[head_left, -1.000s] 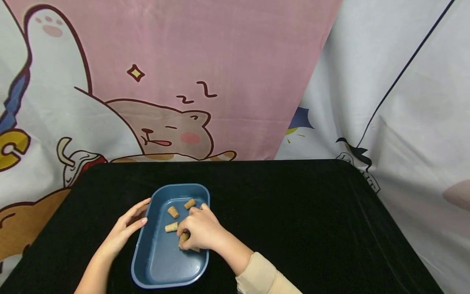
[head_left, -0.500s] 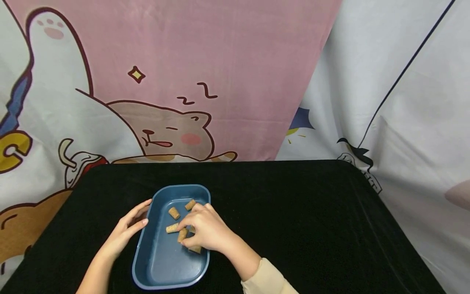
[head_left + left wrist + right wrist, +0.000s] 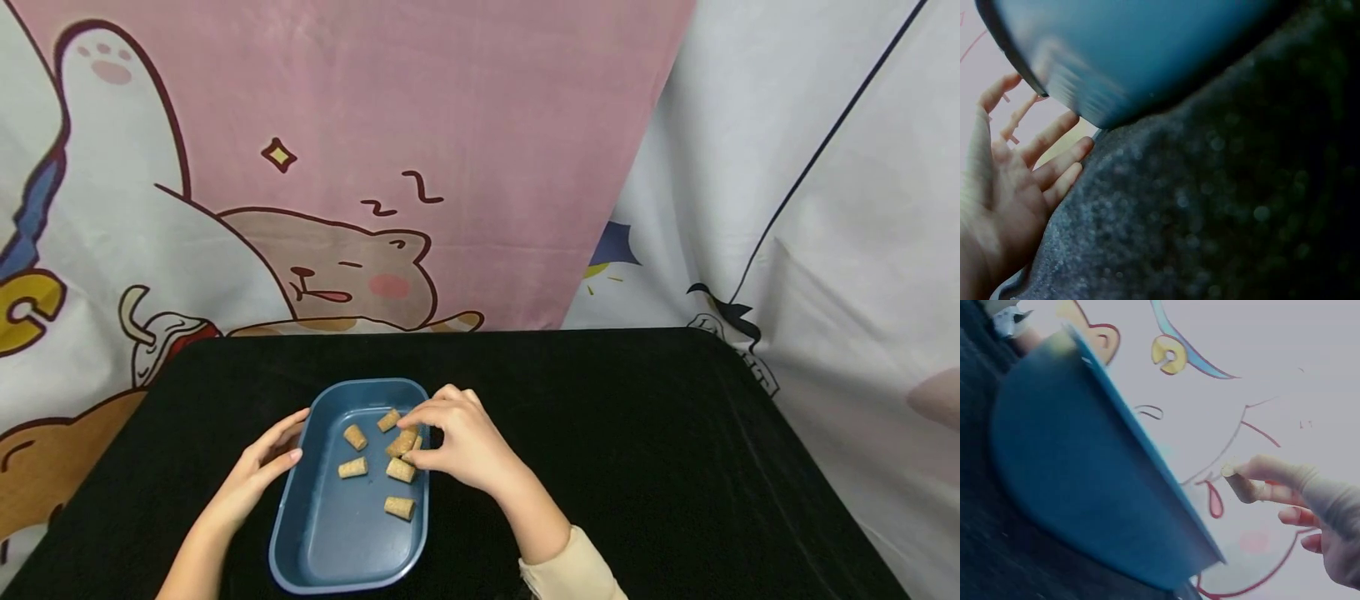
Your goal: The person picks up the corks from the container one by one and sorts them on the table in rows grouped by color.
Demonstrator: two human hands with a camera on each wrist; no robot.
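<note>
A blue tray holds several corks, among them one cork at the lower right and another cork at the left. Thumb and fingertips of my right hand pinch a cork, which the right wrist view shows raised above the tray's rim. From above, that cork overlaps others at the tray's right side. My left hand rests its fingertips and thumb at the tray's left rim, fingers extended. In the left wrist view those fingers lie along the tray's outer wall.
Black cloth covers the table under the tray. Behind its far edge hangs a printed curtain with cartoon animals. A cream sleeve covers the right forearm.
My right hand, having gripped a cork near the tray's lower right, has moved up and to the right with it, uncovering the corks beneath. The left hand stays at the rim.
</note>
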